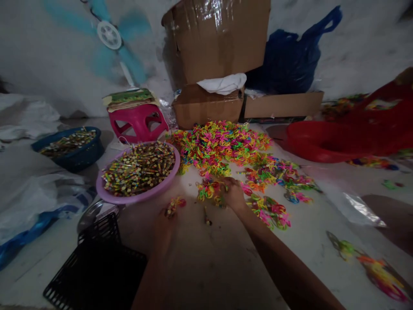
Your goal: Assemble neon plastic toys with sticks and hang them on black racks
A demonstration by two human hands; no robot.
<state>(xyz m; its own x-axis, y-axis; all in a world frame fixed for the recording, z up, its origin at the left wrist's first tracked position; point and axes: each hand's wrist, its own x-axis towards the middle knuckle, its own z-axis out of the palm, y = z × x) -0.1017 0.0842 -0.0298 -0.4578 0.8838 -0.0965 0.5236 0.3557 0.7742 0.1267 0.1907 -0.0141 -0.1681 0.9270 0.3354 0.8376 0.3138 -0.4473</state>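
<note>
At the far left, pale plastic sacks (29, 116) lie beside a dark blue basin (77, 161) filled with small sticks. Nearer the front is a black crate (97, 262), and behind it a purple basin (177, 165) holds a heaped load of short, many-coloured sticks. Beyond the purple basin, a turning fan (109, 34) stands above papers on a pink stool (137, 120). Next comes the left hand (167, 219), low over the floor, its fingers closed around a small bright bunch (176, 206). A single dark stick (207, 216) lies on the floor between the hands. Just right of that, the right hand (231, 191) reaches to a small pile (208, 189) of bright plastic pieces; its fingers are bent over them, but whether they grip any cannot be told. Behind is a large heap (219, 144) of similar pieces, with cardboard boxes (222, 47) at its back. Smaller clusters (271, 211) spread to the right of the right hand. Farther right are a blue bag (287, 60) by the wall, a red basin (319, 150), and a loose strip of bright pieces (382, 275) near the front.
</note>
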